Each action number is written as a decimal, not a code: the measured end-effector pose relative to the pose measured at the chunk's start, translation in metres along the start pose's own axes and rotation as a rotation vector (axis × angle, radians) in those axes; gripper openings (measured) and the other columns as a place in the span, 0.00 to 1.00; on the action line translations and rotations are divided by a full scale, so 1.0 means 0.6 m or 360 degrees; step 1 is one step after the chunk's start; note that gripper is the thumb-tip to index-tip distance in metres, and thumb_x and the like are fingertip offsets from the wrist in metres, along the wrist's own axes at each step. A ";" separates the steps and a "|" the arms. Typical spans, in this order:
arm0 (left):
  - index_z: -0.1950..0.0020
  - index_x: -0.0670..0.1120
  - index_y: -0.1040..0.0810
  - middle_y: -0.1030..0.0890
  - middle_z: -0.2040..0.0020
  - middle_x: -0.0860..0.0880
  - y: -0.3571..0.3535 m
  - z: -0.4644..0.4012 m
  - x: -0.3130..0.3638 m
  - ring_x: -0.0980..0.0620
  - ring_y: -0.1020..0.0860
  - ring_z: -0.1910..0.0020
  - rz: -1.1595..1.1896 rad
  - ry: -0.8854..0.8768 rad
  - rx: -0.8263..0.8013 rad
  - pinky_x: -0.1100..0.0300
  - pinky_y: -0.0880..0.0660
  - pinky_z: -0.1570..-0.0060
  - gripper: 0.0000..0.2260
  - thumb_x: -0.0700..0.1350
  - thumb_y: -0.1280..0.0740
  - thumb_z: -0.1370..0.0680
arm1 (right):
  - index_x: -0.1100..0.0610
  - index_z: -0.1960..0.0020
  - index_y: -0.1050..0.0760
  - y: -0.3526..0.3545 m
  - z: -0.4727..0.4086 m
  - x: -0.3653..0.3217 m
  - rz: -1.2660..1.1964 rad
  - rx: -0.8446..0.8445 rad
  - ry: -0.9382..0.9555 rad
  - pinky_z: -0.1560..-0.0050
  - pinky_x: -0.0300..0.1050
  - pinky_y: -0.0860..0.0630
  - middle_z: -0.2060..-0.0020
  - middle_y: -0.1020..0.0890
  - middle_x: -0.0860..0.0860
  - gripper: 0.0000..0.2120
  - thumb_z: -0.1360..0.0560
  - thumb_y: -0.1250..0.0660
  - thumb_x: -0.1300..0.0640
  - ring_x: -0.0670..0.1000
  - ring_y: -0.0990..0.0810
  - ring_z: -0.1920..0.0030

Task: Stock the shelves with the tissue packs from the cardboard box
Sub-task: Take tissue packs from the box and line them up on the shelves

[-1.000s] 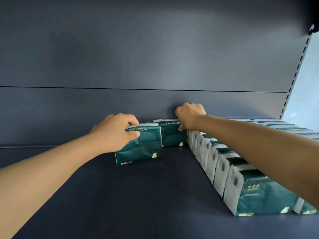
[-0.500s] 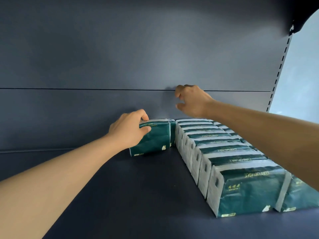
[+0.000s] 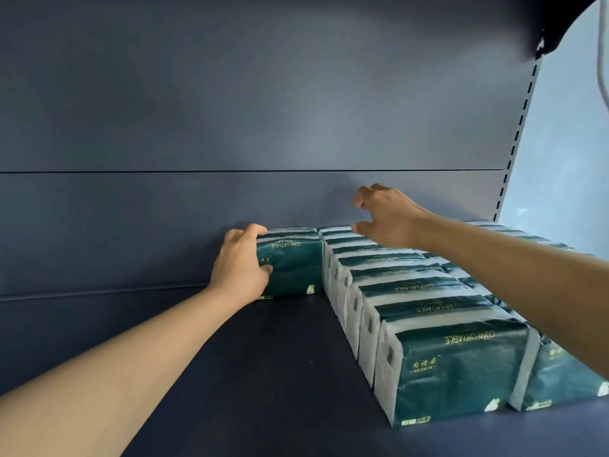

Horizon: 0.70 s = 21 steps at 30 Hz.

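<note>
left arm enters from the lower left corner and reaches across the shelf [image 3: 230, 374] toward the rear. left hand [image 3: 240, 265] grips a pack [image 3: 293, 265] at its left end: fingers curled over the top edge, thumb pressed on the front face. this pack stands upright on the shelf, at or just off the back panel [image 3: 197, 127], front face toward the camera, green wrap with white trim and the word "comfortable" printed upside down near the top. its right end sits just beside a row [image 3: 412, 301] of like packs; whether the two touch cannot be told. whether a further pack stands behind the held one cannot be told.

the row runs from the back panel out to the front edge, packs upright and pressed face to face, white side flaps toward the left. the nearest pack [image 3: 461, 374] shows its full green front. a second row [image 3: 566, 374] stands just beside the first on the right, largely hidden by the right arm.

right hand [image 3: 385, 216] hangs above the rear end of the first row, apart from the packs, fingers loosely curled and spread, holding nothing. right arm crosses over both rows from the right edge.

a slotted upright [image 3: 517, 133] stands at the right end of the back panel.
</note>
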State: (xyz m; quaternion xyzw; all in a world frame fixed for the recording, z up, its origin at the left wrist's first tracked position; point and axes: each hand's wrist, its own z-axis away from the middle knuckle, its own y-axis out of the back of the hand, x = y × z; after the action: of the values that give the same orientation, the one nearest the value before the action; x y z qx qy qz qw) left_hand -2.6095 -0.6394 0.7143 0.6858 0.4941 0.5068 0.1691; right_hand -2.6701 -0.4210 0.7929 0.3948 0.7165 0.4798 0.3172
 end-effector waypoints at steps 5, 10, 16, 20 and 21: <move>0.32 0.48 0.31 0.31 0.35 0.44 -0.004 0.000 0.011 0.44 0.30 0.36 0.0021 0.0025 0.0008 0.56 0.32 0.42 0.23 0.39 0.30 0.26 | 0.61 0.34 0.34 0.004 0.009 0.006 0.0001 0.0019 -0.0030 0.41 0.56 0.27 0.40 0.28 0.58 0.22 0.24 0.35 0.53 0.60 0.27 0.42; 0.29 0.49 0.35 0.33 0.33 0.44 0.003 -0.001 0.010 0.44 0.31 0.36 -0.0002 0.0030 -0.0096 0.56 0.33 0.44 0.26 0.41 0.30 0.25 | 0.60 0.32 0.36 0.008 0.024 0.001 -0.0011 0.0027 -0.0023 0.41 0.55 0.28 0.39 0.29 0.58 0.24 0.24 0.35 0.53 0.59 0.27 0.42; 0.27 0.48 0.40 0.36 0.31 0.44 0.044 0.021 0.025 0.44 0.30 0.36 0.0010 0.0082 -0.0100 0.55 0.31 0.41 0.29 0.48 0.31 0.24 | 0.59 0.32 0.36 0.034 0.051 -0.020 -0.0061 0.0080 -0.0057 0.40 0.54 0.28 0.39 0.29 0.58 0.24 0.24 0.35 0.53 0.59 0.27 0.41; 0.28 0.46 0.38 0.33 0.29 0.46 0.106 0.050 0.041 0.45 0.33 0.31 -0.0097 -0.0087 -0.0018 0.48 0.31 0.36 0.26 0.49 0.33 0.23 | 0.58 0.32 0.36 0.071 0.090 -0.048 -0.0091 0.0169 -0.0065 0.40 0.52 0.28 0.37 0.28 0.57 0.24 0.25 0.35 0.53 0.58 0.27 0.41; 0.28 0.46 0.38 0.32 0.29 0.47 0.125 0.059 0.045 0.45 0.32 0.32 -0.0105 -0.0112 -0.0011 0.47 0.30 0.37 0.25 0.49 0.34 0.22 | 0.58 0.31 0.36 0.082 0.104 -0.057 -0.0097 0.0191 -0.0068 0.40 0.52 0.28 0.37 0.28 0.56 0.24 0.25 0.35 0.53 0.57 0.27 0.40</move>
State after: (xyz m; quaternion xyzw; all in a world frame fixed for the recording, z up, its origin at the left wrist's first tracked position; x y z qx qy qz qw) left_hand -2.5412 -0.6409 0.7686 0.6860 0.5085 0.4783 0.2052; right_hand -2.5883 -0.4125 0.8203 0.4013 0.7487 0.4176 0.3225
